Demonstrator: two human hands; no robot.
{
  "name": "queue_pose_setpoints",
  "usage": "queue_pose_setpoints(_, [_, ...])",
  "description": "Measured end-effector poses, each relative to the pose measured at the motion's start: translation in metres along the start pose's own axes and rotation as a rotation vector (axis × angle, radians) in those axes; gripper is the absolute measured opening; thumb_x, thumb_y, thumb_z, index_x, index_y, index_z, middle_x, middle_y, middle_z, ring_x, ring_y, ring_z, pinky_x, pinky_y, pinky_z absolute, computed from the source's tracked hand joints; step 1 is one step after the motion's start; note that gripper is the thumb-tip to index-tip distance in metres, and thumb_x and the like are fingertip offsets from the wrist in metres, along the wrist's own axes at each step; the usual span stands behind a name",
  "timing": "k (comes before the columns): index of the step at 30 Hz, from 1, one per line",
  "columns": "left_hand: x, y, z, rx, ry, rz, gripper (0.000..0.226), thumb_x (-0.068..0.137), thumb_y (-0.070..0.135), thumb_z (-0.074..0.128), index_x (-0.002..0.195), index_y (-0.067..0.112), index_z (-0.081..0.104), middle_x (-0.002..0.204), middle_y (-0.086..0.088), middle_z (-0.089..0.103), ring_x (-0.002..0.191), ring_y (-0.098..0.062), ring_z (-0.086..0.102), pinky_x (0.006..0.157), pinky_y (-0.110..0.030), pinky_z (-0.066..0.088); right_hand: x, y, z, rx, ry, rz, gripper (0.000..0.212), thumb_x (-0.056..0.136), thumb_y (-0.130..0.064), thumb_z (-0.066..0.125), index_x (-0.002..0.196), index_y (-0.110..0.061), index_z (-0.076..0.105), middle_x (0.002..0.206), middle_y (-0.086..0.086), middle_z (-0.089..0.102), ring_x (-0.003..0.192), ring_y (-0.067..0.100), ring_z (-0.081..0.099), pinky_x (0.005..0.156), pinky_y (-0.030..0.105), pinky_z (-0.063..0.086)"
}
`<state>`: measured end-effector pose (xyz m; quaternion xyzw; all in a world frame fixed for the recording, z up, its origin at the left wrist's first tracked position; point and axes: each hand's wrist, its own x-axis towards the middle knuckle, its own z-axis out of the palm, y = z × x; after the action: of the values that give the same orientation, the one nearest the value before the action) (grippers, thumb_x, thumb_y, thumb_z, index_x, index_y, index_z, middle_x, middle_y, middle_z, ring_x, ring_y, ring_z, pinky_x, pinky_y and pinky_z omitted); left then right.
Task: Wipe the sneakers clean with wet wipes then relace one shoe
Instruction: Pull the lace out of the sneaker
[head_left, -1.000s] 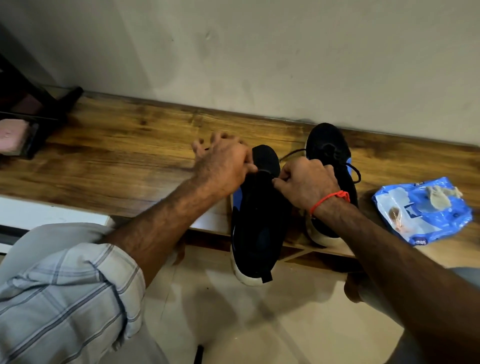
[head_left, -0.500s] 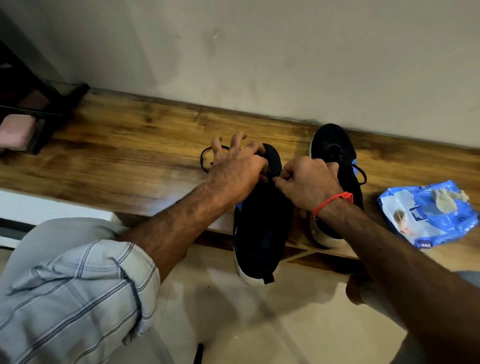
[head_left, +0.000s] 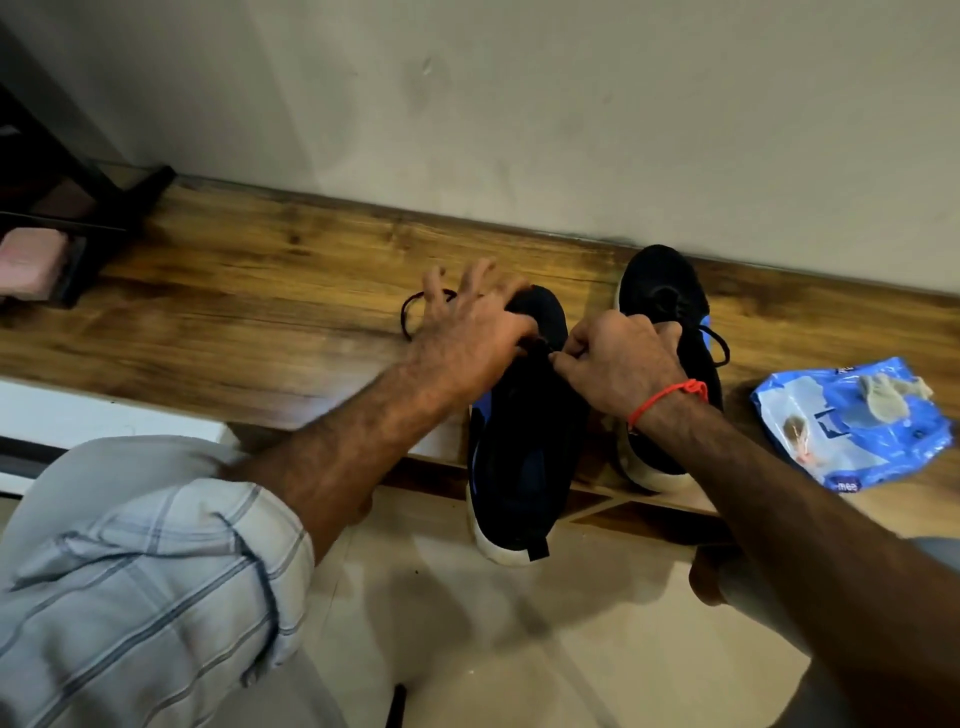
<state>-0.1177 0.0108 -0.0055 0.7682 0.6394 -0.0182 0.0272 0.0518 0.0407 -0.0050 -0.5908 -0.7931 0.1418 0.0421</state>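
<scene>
— Position of the shoes?
— Both on the wooden ledge (head_left: 234, 312), heels overhanging its front edge. Near shoe (head_left: 519, 467) left of the far shoe (head_left: 670, 291) (which stands closer to the wall (head_left: 571, 130)).
— Right of them?
— The wipes packet (head_left: 847, 421), on the ledge.

We see the left hand (head_left: 467, 338) has spread its fingers and drawn a loop of black lace (head_left: 415, 312) out past the near shoe's (head_left: 524, 447) toe, where none lay a second ago.
</scene>
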Motion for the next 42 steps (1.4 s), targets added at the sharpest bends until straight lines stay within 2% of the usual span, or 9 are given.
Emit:
queue_pose_setpoints(3, [0.003,0.006,0.003,0.056,-0.001,-0.015,0.029,0.089,0.040,0.070,0.118,0.039,0.066,0.158,0.008,0.033,0.151,-0.031,0.013,0.114,-0.064,0.014,-0.001,0.002,-0.001,-0.012,0.003,0.006,0.023,0.091,-0.046,0.060,0.077,-0.028,0.065,0.080,-0.011,0.064,0.092,0.019,0.058,0.096,0.047,0.026])
queue_pose_setpoints(10, [0.007,-0.056,-0.018,0.161,0.024,-0.527,0.060,0.087,0.022,0.074,0.141,0.020,0.048,0.152,-0.013,0.036,0.142,-0.040,0.028,0.112,-0.072,0.021,0.000,0.004,0.001,0.021,0.006,0.004,0.027,0.092,-0.047,0.059,0.074,-0.027,0.064,0.077,-0.011,0.064,0.090,0.017,0.058,0.096,0.046,0.025])
queue_pose_setpoints(19, [0.003,0.009,0.008,0.104,-0.055,0.061,0.045,0.090,0.036,0.071,0.132,0.040,0.056,0.165,0.000,0.015,0.152,-0.036,0.005,0.112,-0.072,0.015,-0.002,0.001,0.001,-0.008,0.036,-0.003,0.019,0.090,-0.046,0.060,0.083,-0.029,0.066,0.083,-0.011,0.065,0.092,0.018,0.057,0.096,0.046,0.026])
queue_pose_setpoints(23, [0.004,-0.005,-0.005,0.157,-0.038,-0.106,0.035,0.088,0.039,0.073,0.121,0.037,0.064,0.156,0.003,0.034,0.147,-0.036,0.020,0.111,-0.070,0.021,-0.002,0.004,0.003,0.038,0.018,0.020,0.018,0.091,-0.044,0.060,0.082,-0.028,0.062,0.080,-0.013,0.063,0.086,0.015,0.054,0.097,0.045,0.025])
queue_pose_setpoints(28, [-0.001,-0.071,-0.033,0.127,-0.155,-0.617,0.067,0.081,0.034,0.079,0.139,0.021,0.049,0.156,-0.014,0.032,0.146,-0.047,0.019,0.112,-0.074,0.018,-0.001,0.006,0.003,0.041,0.003,0.016,0.019,0.091,-0.041,0.059,0.079,-0.027,0.059,0.077,-0.010,0.064,0.089,0.018,0.059,0.097,0.046,0.024])
queue_pose_setpoints(31, [-0.004,-0.057,-0.025,0.025,-0.108,-0.513,0.070,0.086,0.042,0.075,0.147,0.028,0.041,0.166,-0.010,0.017,0.150,-0.045,0.013,0.112,-0.078,0.012,-0.002,0.004,0.003,0.031,0.013,-0.007,0.019,0.092,-0.042,0.059,0.080,-0.027,0.059,0.077,-0.011,0.065,0.089,0.017,0.059,0.097,0.047,0.025])
queue_pose_setpoints(33, [-0.006,-0.031,-0.018,-0.095,-0.105,-0.395,0.047,0.093,0.063,0.054,0.129,0.032,0.058,0.162,-0.004,0.027,0.150,-0.039,0.017,0.112,-0.078,0.012,-0.003,0.003,0.002,0.024,0.016,-0.018,0.017,0.092,-0.042,0.058,0.083,-0.028,0.060,0.079,-0.012,0.065,0.089,0.017,0.060,0.096,0.046,0.026])
queue_pose_setpoints(37, [-0.008,0.003,-0.009,-0.219,-0.256,-0.305,0.065,0.080,0.090,0.037,0.088,0.030,0.061,0.136,0.003,0.055,0.141,-0.033,0.031,0.110,-0.075,0.016,-0.003,0.001,0.001,0.043,-0.010,-0.034,0.014,0.091,-0.043,0.057,0.102,-0.033,0.057,0.084,-0.011,0.067,0.092,0.018,0.060,0.094,0.046,0.026])
queue_pose_setpoints(42, [-0.009,-0.008,-0.012,-0.101,-0.319,-0.336,0.041,0.096,0.058,0.047,0.106,0.024,0.065,0.139,-0.002,0.052,0.144,-0.034,0.028,0.111,-0.073,0.015,-0.002,0.004,0.004,0.060,-0.094,-0.074,0.021,0.092,-0.029,0.051,0.110,-0.038,0.051,0.101,-0.009,0.063,0.104,0.022,0.057,0.095,0.048,0.028])
